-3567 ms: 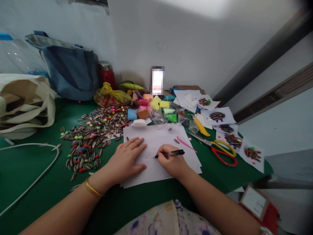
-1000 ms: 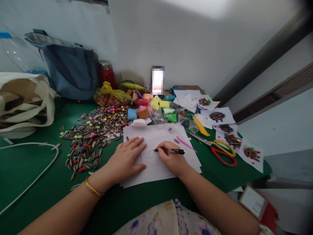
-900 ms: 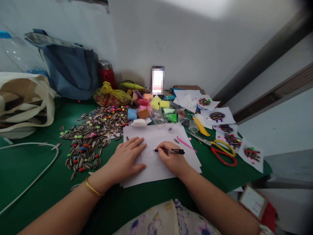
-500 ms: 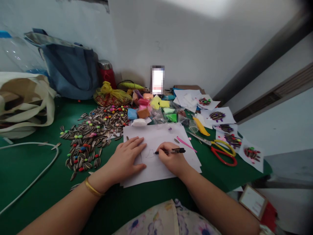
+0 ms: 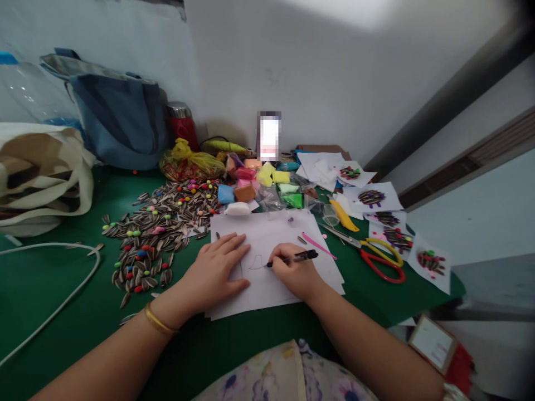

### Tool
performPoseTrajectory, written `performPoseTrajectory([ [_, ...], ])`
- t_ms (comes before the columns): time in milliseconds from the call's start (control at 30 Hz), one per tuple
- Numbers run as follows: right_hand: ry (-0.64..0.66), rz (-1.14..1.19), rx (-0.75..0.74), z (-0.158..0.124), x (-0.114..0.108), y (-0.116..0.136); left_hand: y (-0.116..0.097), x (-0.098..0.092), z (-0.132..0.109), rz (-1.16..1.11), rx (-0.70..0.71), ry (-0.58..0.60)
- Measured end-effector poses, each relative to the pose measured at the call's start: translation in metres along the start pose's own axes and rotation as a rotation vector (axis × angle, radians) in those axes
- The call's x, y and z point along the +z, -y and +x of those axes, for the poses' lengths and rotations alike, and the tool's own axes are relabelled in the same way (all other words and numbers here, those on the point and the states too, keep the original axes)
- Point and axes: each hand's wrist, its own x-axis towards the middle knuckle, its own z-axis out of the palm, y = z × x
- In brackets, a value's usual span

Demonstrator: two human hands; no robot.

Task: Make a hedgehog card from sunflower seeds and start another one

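Note:
A stack of white paper [image 5: 267,231] lies on the green table [image 5: 50,278] in front of me. My left hand [image 5: 213,273] rests flat on the paper's left part, fingers stretched out. My right hand [image 5: 295,273] is closed round a black pen [image 5: 292,258], whose tip touches the paper beside a faint drawn outline [image 5: 256,262]. A gold bangle [image 5: 159,323] sits on my left wrist.
A heap of sunflower seeds with coloured beads [image 5: 159,228] lies left of the paper. Behind it are clay blocks [image 5: 251,186], a yellow bag [image 5: 190,161] and a blue bag [image 5: 117,117]. Scissors [image 5: 376,256], a yellow cutter [image 5: 343,216] and seed pictures [image 5: 371,197] lie right.
My right hand has moved the pen a short way across the paper, and the drawn outline has grown a little. My left hand has stayed flat in place.

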Motion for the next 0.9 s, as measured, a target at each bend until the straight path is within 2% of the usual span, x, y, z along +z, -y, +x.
performPoseTrajectory([
  [167, -0.047, 0.006, -0.010, 0.0017, -0.0027, 0.0013, -0.0011, -0.0007, 0.0000, -0.010, -0.001, -0.004],
  [367, 0.064, -0.061, -0.042, 0.0021, -0.0008, 0.0031, -0.0001, 0.0008, -0.0007, -0.001, 0.005, -0.011],
  [900, 0.087, -0.122, -0.048, 0.0029, 0.0023, 0.0010, -0.0015, 0.0023, -0.0004, -0.014, -0.001, -0.034],
])
